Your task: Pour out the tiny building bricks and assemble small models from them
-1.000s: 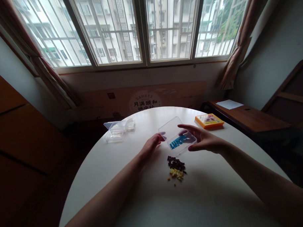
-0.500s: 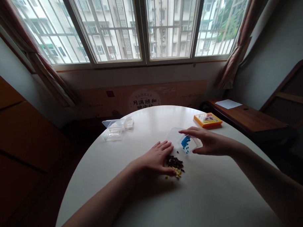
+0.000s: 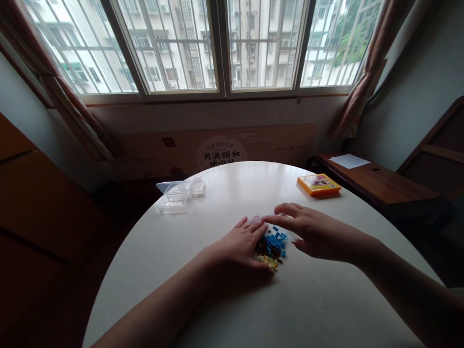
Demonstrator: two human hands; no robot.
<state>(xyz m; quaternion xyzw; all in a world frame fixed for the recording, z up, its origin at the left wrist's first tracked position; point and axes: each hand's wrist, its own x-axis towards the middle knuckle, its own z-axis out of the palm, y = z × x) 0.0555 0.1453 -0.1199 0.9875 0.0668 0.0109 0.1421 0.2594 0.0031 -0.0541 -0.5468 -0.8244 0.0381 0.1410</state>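
My left hand [image 3: 240, 247] lies on the white table with its fingers stretched out, bordering a small heap of tiny pieces. Blue pieces [image 3: 275, 239] sit on top and at the far side of the heap. Dark brown pieces [image 3: 265, 250] are partly under them, and yellow pieces [image 3: 268, 262] lie nearest me, by my left thumb. Above the heap my right hand [image 3: 308, 229] grips a clear plastic box [image 3: 291, 236], tipped over. Much of the box is hidden behind my fingers.
Open clear plastic boxes [image 3: 174, 199] stand at the table's left far edge. A flat orange box [image 3: 319, 184] lies at the right far side of the round white table [image 3: 152, 288]. Beyond it is a wooden desk [image 3: 384, 179] with a paper sheet [image 3: 349, 161].
My right hand has tipped the clear box over, closer to my left hand. The blue pieces, inside the box before, now lie on the heap. My left hand has hardly moved.
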